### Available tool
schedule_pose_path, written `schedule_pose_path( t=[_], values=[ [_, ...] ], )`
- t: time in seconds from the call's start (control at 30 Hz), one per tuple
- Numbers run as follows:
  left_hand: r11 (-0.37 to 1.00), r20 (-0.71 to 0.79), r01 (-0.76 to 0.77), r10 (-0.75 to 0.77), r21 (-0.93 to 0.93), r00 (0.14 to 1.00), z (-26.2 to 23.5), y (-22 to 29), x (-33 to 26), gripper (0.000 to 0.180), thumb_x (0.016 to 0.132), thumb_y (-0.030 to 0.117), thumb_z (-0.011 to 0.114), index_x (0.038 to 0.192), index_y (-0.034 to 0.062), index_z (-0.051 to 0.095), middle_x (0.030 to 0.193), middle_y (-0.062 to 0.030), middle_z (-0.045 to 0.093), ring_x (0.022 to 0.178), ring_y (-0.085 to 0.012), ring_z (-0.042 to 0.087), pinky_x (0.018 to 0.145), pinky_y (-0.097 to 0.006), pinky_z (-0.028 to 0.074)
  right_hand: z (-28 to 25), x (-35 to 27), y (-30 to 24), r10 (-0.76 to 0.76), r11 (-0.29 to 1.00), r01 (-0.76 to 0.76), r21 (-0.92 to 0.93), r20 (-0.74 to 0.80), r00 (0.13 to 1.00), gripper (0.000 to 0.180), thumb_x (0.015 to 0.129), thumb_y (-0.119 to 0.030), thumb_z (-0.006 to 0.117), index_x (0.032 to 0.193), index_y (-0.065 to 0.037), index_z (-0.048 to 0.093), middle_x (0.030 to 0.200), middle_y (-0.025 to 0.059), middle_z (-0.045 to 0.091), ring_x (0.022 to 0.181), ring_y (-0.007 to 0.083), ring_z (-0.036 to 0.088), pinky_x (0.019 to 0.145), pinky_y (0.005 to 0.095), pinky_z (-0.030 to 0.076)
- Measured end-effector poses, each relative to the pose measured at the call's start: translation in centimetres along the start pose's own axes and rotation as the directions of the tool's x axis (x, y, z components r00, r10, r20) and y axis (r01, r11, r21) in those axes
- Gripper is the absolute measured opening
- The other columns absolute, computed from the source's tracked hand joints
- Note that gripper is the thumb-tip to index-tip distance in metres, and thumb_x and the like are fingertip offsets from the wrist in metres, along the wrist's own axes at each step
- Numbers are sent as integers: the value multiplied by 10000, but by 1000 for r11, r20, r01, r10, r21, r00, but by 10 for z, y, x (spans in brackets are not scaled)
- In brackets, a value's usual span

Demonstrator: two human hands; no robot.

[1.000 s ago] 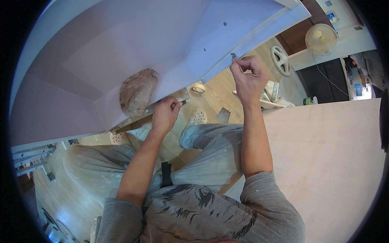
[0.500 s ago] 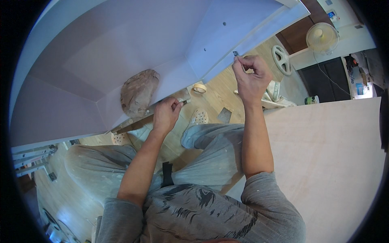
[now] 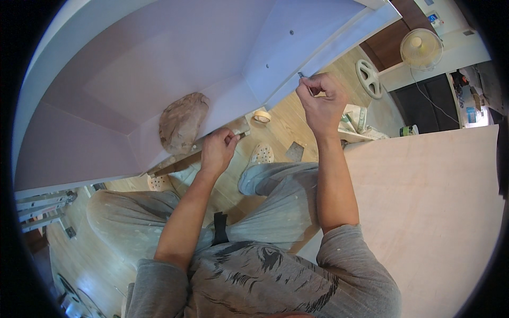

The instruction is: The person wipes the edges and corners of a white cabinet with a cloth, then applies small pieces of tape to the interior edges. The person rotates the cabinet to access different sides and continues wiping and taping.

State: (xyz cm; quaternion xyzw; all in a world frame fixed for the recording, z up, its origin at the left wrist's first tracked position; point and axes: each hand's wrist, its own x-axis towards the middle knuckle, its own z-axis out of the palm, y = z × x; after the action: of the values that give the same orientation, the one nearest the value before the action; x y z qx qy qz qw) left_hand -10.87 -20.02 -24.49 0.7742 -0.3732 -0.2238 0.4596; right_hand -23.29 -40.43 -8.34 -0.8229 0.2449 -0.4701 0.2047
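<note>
Right hand point(image 3: 321, 100) at about 1 o'clock, fingertips pinched on a small metal screw-like piece point(image 3: 301, 76) held against the edge of the white cabinet panel point(image 3: 297, 47). Left hand point(image 3: 216, 151), near centre, clenched around a flat board point(image 3: 180, 163) carrying a brown putty lump point(image 3: 183, 121). Tape roll point(image 3: 261, 116) on the wooden floor between the hands.

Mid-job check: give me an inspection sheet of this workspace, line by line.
Surface: white cabinet panels, brown putty lump on them.
Job's things: small metal piece at the panel edge; flat-bladed tool.
Clutter: tape roll, scraper, white wheel on the floor.
Grippers: left hand grips the tool; right hand pinches the metal piece.
Cables: fan cord.
Surroundings: plywood sheet, ladder.
</note>
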Motion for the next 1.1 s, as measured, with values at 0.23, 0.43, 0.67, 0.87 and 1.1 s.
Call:
schedule_pose_path(
  t=[0.23,0.43,0.67,0.87,1.1],
  values=[
    [1000,13,28,-28,-1,1000,0,0,0,197,910,187,764,889,2,699,828,-165,704,749,-333,679,705,-439,529,2,0,0,39,995,-36,90,-28,999,84,760,22,795,772,-7,717,724,57,654,649,116,603,610,258,480],
    [987,-84,-4,-9,-161,996,-5,36,14,304,895,268,805,888,-10,683,793,-144,695,710,-278,658,689,-393,524,-19,-4,12,190,931,-195,308,47,981,92,833,28,770,841,-16,690,809,55,674,688,125,619,648,261,500],
    [917,-313,-241,139,-318,940,7,150,100,468,833,346,886,876,18,555,795,-67,566,696,-167,502,644,-333,460,-47,10,33,321,642,-112,758,-134,938,127,904,52,719,974,-14,635,889,81,677,727,144,625,664,285,515],
    [883,-500,-441,313,-159,807,45,161,119,409,889,318,816,926,38,520,923,-99,504,730,-265,529,639,-400,471,-43,9,23,319,670,-143,728,-109,941,142,894,26,752,974,-24,646,873,60,674,715,124,624,657,263,506],
    [863,-411,-490,406,-122,816,64,121,105,204,923,97,713,950,32,521,938,-123,510,738,-266,551,668,-406,491,-46,12,21,340,690,-198,696,-71,938,157,865,38,770,946,-29,653,838,30,675,707,89,620,647,230,498]
  ],
)
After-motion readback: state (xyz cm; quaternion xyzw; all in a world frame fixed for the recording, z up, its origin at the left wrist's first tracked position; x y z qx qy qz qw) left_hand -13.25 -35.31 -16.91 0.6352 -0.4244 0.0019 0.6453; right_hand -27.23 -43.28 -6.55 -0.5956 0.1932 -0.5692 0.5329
